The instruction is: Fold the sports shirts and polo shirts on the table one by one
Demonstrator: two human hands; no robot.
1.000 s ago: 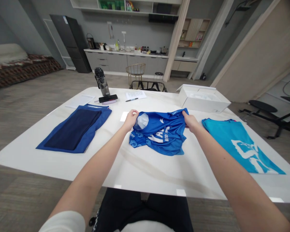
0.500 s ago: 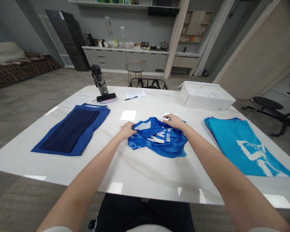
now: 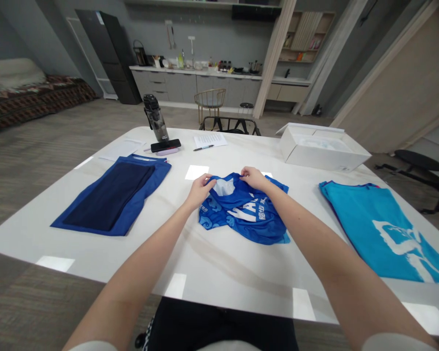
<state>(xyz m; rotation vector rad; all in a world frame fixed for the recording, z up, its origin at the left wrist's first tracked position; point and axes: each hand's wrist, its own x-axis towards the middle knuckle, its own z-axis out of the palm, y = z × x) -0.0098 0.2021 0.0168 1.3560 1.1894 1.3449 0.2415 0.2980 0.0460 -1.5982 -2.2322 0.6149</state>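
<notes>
A crumpled blue jersey (image 3: 249, 212) with white lettering lies on the white table in front of me. My left hand (image 3: 201, 189) pinches its edge on the left, beside a pale patch that shows through the neck opening. Further along the same upper edge, my right hand (image 3: 254, 178) has its fingers closed on the fabric. To the left is a folded blue garment (image 3: 135, 209) with a dark navy folded piece (image 3: 109, 197) on top. A folded turquoise shirt (image 3: 373, 209) with a white print lies to the right.
On the white table (image 3: 205, 263), a white box (image 3: 324, 146) stands at the back right. A bottle (image 3: 155, 119), a black phone (image 3: 166, 145), a pen (image 3: 204, 147) and printed paper (image 3: 215, 140) are at the back left. A black chair (image 3: 230, 124) stands behind the table.
My right hand let go of the jersey's right end, moved left and took hold nearer the neck. The jersey's raised upper part has come down. My left hand keeps near the left edge.
</notes>
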